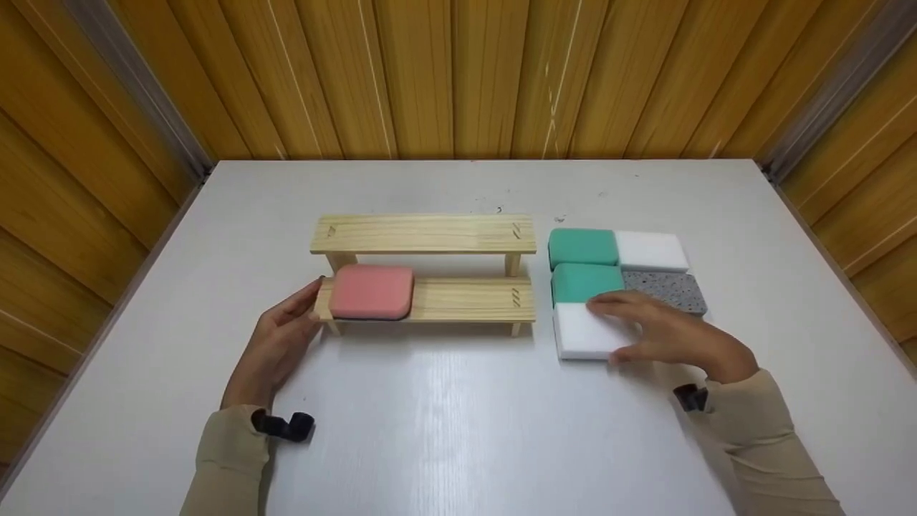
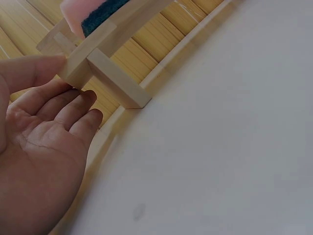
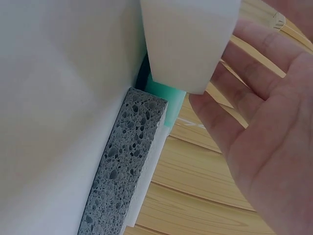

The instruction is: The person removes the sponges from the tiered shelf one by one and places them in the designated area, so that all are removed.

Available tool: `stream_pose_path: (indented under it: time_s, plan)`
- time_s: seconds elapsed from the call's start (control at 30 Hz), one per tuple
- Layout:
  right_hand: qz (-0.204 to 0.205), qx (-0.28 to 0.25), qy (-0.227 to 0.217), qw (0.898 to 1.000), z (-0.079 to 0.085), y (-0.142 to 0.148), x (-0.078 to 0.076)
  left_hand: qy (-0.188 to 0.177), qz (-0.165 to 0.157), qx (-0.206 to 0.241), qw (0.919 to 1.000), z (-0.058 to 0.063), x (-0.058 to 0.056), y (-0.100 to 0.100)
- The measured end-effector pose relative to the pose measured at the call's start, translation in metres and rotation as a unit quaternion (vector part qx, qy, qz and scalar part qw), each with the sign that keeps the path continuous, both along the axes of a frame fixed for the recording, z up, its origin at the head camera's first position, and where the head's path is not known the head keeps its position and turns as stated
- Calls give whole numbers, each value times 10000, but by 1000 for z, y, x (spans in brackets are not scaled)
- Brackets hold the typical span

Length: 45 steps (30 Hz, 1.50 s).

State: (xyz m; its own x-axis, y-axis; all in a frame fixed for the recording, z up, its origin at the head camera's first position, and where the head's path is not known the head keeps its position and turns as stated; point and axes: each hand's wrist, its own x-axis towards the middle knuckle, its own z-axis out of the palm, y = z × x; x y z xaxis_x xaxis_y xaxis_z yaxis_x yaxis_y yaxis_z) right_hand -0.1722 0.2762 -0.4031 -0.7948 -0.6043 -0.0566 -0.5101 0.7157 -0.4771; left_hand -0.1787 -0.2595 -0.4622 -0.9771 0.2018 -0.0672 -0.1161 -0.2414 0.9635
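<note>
My left hand [image 1: 278,337] pinches the left end of the lower step of a two-tier wooden rack [image 1: 473,299]; thumb and fingertips show at that end in the left wrist view. A pink scrub sponge [image 1: 372,290] with a dark teal scouring layer lies on that step's left part. Over at the right, my right hand [image 1: 670,333] holds a white sponge block [image 1: 584,333], with its thumb at the near edge and fingers at the far edge. The right wrist view shows fingertips right at the side of the white block [image 3: 190,44].
Beyond the white block sit two green sponges [image 1: 584,247] in a column. Beside them lie another white block [image 1: 650,249] and a grey, pitted block [image 1: 666,290]. The white table [image 1: 430,430] meets wood-patterned walls [image 1: 487,79] at the back.
</note>
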Motion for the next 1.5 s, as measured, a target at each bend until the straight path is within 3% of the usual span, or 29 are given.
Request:
stream_pose_path:
  time_s: [0.37, 0.77, 1.27, 1.5]
  plan:
    - [199, 108, 307, 9993, 1, -5, -2, 31, 32, 147, 9999, 3, 0, -1]
    - [151, 204, 178, 9995, 0, -5, -2, 8, 48, 238, 9997, 2, 0, -1]
    - [236, 117, 275, 9993, -4, -5, 1, 148, -107, -155, 9997, 1, 0, 0]
    - [231, 148, 264, 9993, -4, -5, 1, 132, -106, 23, 9999, 0, 1, -1]
